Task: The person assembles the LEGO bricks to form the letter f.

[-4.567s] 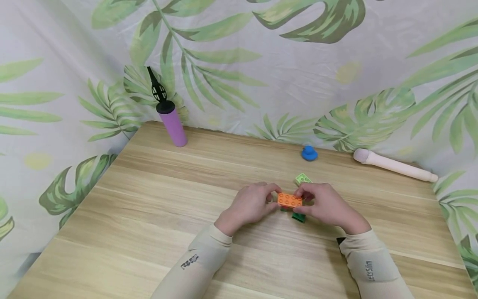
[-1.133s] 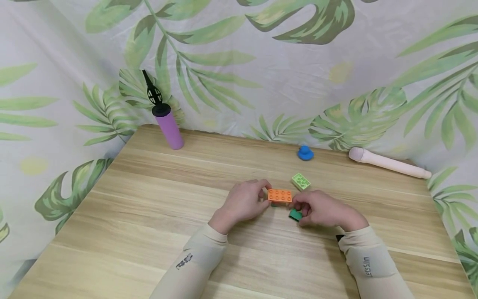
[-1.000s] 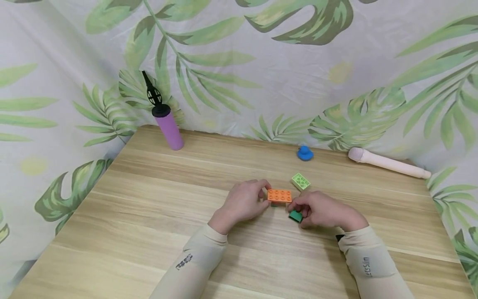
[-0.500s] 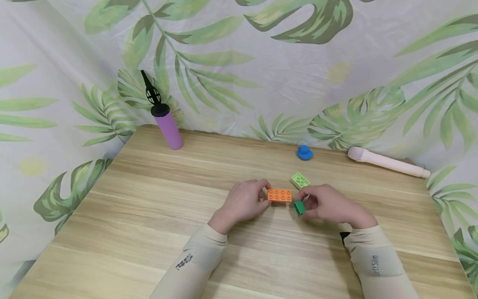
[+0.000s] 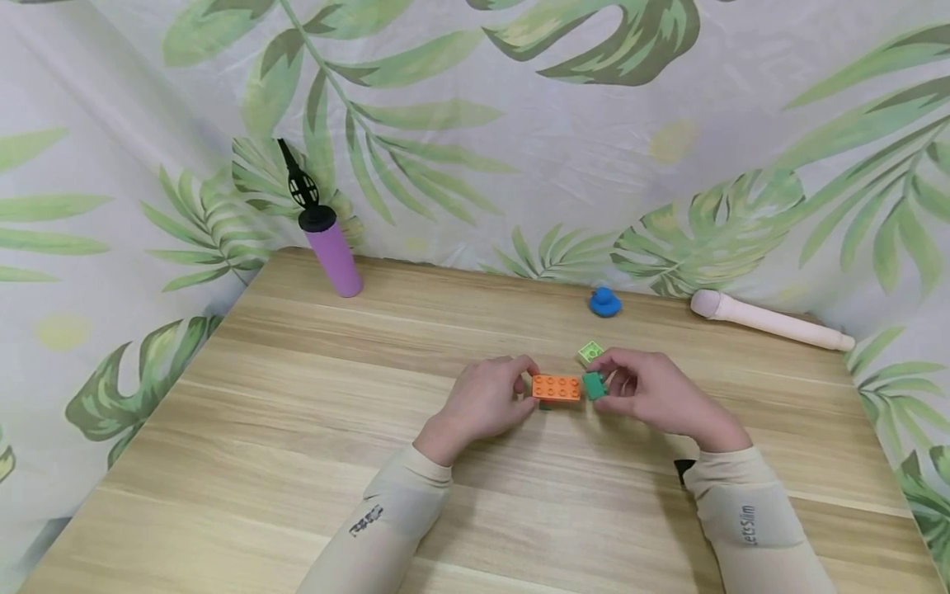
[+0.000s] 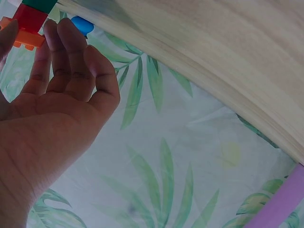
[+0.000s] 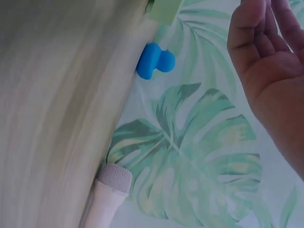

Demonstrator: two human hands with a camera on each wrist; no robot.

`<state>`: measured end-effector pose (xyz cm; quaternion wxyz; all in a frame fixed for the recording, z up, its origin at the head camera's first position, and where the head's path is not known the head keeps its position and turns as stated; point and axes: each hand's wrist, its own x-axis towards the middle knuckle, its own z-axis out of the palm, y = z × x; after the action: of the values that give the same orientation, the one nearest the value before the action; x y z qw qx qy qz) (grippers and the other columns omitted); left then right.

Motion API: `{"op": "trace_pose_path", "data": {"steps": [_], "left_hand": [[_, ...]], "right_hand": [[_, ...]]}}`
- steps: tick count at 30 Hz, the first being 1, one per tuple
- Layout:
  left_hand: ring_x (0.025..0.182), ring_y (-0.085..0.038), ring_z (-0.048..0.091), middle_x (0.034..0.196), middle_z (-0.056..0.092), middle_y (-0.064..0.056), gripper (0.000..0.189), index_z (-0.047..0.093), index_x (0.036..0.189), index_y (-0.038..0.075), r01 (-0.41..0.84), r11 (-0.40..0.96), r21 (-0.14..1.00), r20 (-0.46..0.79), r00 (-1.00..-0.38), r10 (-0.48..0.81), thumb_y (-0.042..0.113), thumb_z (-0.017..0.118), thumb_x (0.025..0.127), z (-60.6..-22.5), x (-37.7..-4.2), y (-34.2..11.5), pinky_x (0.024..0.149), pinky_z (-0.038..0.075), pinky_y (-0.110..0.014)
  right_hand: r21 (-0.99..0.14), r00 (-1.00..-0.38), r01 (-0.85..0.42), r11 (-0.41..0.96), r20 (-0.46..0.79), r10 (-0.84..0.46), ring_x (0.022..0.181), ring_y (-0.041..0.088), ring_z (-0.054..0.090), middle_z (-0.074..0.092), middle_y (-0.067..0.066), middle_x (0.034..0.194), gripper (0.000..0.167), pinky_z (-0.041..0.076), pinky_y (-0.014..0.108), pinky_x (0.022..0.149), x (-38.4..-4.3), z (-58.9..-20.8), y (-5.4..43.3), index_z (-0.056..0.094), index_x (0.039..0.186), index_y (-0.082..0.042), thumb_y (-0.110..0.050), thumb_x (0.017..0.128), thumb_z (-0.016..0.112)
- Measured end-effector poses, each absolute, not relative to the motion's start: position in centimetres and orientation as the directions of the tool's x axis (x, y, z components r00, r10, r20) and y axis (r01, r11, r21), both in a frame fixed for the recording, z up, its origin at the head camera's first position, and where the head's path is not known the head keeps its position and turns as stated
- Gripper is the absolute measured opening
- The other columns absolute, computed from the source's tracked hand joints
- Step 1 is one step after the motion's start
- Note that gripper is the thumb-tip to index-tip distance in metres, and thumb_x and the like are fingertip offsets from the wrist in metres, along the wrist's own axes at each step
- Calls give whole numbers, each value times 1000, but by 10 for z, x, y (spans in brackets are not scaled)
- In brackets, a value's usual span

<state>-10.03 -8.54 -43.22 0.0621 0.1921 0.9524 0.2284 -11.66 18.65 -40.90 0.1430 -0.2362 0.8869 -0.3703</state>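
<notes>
My left hand (image 5: pixel 486 402) pinches the left end of an orange building brick (image 5: pixel 556 388), its studs facing up. A red brick (image 6: pixel 31 17) and a green brick (image 6: pixel 40 4) join its underside, as the left wrist view shows. With thumb and fingertips my right hand (image 5: pixel 653 394) holds a small green brick (image 5: pixel 594 385), tilted, just right of the orange one. A narrow gap seems to part the two. Behind the right fingers lies a light green brick (image 5: pixel 590 353), hollow side up and partly hidden. The right wrist view cuts off the right fingertips.
Toward the back edge of the wooden table (image 5: pixel 312 412) sit a blue rubber duck (image 5: pixel 604 303) and a pale pink microphone (image 5: pixel 775 320). A purple hand pump (image 5: pixel 334 252) with a black nozzle stands at the back left. A leaf-patterned cloth (image 5: pixel 445 165) hangs behind.
My right hand has let go of the orange brick, picked up the small green brick, and raised and turned it beside the orange one. The left hand keeps its hold.
</notes>
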Motion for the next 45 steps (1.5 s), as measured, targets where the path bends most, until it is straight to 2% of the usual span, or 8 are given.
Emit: {"op": "trace_pose_path", "data": {"steps": [3, 11, 22, 36, 45], "left_hand": [[70, -10, 56, 90, 70, 4, 32, 71, 123, 20, 339, 822, 458, -29, -918, 395, 29, 80, 94, -433, -100, -85, 68, 46, -30], [74, -11, 58, 93, 71, 1, 32, 71, 123, 19, 339, 807, 484, -38, -913, 407, 26, 80, 93, -433, -98, -84, 72, 46, -31], [73, -10, 58, 92, 72, 2, 32, 71, 123, 18, 364, 805, 468, -10, -909, 417, 26, 80, 93, -435, -99, -84, 69, 47, -30], [72, -11, 57, 91, 70, 1, 31, 71, 122, 18, 376, 800, 467, -3, -905, 426, 27, 79, 93, -433, -100, -85, 71, 47, -31], [72, -11, 58, 92, 71, 2, 31, 71, 122, 18, 379, 799, 467, 0, -903, 429, 27, 79, 93, -433, -99, -85, 70, 47, -30]], "right_hand": [[-736, -852, -319, 597, -52, -521, 76, 12, 63, 68, -2, 86, 36, 54, 26, 68, -116, -413, 182, 73, 119, -11, -11, 86, 88], [-723, -879, -344, 599, 23, -477, 79, 13, 60, 68, -2, 93, 40, 52, 25, 70, -113, -422, 166, 74, 127, -10, -21, 90, 87], [-684, -882, -396, 613, 98, -460, 81, 10, 62, 67, -2, 94, 38, 54, 25, 72, -110, -426, 150, 75, 125, -9, -15, 90, 86], [-620, -878, -422, 661, 99, -468, 77, 9, 56, 66, -2, 96, 42, 49, 24, 67, -105, -428, 137, 74, 127, -5, -19, 89, 87], [-638, -872, -421, 645, 88, -481, 79, 11, 59, 66, -3, 97, 39, 49, 24, 68, -104, -426, 137, 73, 127, -6, -16, 91, 85]]}}
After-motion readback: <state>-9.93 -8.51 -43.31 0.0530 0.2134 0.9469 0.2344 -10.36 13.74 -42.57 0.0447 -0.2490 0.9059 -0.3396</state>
